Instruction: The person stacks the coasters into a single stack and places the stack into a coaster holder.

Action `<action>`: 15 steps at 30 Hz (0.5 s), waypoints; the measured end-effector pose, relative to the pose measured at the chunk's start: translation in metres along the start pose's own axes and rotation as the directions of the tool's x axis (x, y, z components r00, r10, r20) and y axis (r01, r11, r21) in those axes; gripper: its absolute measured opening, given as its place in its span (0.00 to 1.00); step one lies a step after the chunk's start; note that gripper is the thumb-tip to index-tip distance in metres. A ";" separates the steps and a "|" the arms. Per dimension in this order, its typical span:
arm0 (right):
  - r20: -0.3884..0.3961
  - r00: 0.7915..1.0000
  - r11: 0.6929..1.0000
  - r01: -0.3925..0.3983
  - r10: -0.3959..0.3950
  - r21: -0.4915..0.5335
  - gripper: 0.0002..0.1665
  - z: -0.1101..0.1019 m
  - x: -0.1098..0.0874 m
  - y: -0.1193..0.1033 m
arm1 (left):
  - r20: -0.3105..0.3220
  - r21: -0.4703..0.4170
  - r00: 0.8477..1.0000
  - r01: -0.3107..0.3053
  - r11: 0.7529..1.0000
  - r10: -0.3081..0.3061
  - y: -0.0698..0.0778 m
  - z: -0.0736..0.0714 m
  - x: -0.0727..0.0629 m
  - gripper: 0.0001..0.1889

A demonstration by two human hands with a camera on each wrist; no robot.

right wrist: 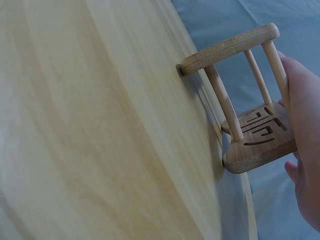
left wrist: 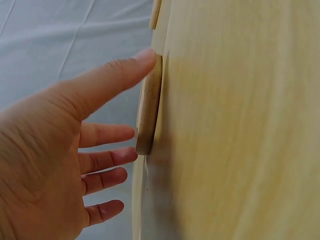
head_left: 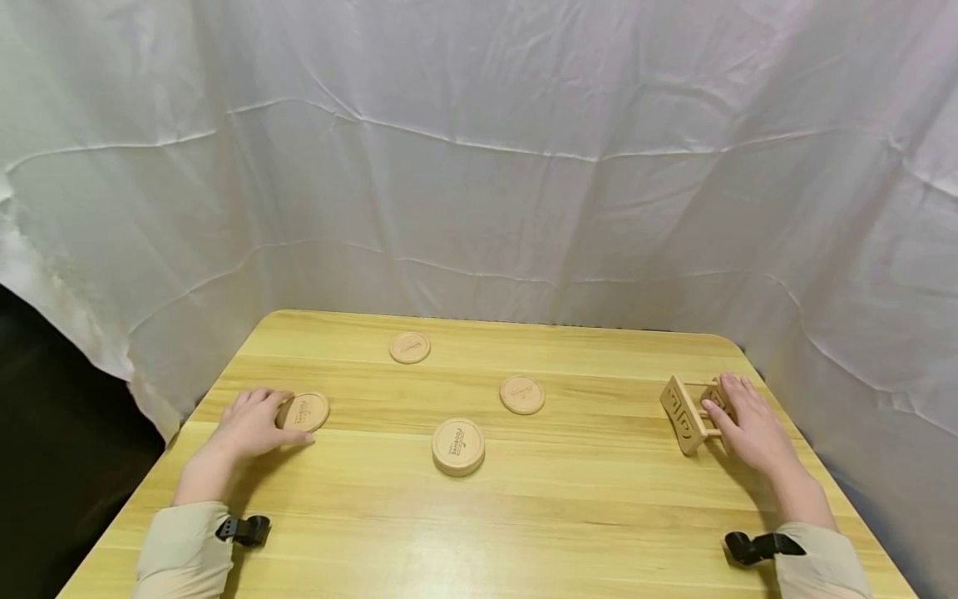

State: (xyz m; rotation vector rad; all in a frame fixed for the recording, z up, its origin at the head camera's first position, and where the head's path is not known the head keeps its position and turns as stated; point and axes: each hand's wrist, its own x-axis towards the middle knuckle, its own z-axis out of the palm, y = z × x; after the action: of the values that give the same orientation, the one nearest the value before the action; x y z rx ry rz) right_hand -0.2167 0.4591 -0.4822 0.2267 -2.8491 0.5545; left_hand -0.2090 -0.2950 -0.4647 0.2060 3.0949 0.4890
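Note:
On the left of the table, my left hand (head_left: 254, 424) spreads around a round wooden coaster (head_left: 307, 413) that lies flat. Its thumb and fingers are at the coaster's edge, and the left wrist view shows the thumb (left wrist: 115, 80) straight and the other fingers loosely bent. At the right, my right hand (head_left: 759, 428) grips the far side panel of a wooden coaster holder (head_left: 683, 416), thumb on the inner side. The holder's dowels and cut-out panel (right wrist: 260, 130) show in the right wrist view; its outer fingers are mostly hidden there.
A short stack of coasters (head_left: 458, 447) stands near the table's middle. Single coasters lie behind it, one at the back (head_left: 410, 348) and one to the right (head_left: 522, 394). White curtains (head_left: 479, 166) hang behind and beside the wooden table (head_left: 569, 516).

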 end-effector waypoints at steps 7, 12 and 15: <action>0.001 1.000 1.000 -0.002 0.002 0.003 0.41 -0.001 0.000 -0.002 | 0.009 -0.004 1.000 0.017 1.000 -0.017 -0.002 0.002 0.000 0.50; 0.001 1.000 1.000 -0.003 0.003 0.000 0.41 -0.001 0.000 -0.002 | 0.006 -0.007 1.000 0.021 1.000 -0.021 -0.003 0.003 0.001 0.49; 0.003 1.000 1.000 -0.006 0.006 0.001 0.41 -0.001 0.000 -0.002 | 0.004 -0.012 1.000 0.017 1.000 -0.017 -0.003 0.004 0.001 0.48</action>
State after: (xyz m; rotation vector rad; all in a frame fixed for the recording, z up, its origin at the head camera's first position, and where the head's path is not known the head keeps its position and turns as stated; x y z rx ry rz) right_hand -0.2159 0.4578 -0.4803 0.2197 -2.8530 0.5568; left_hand -0.2107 -0.2962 -0.4691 0.1803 3.0862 0.5055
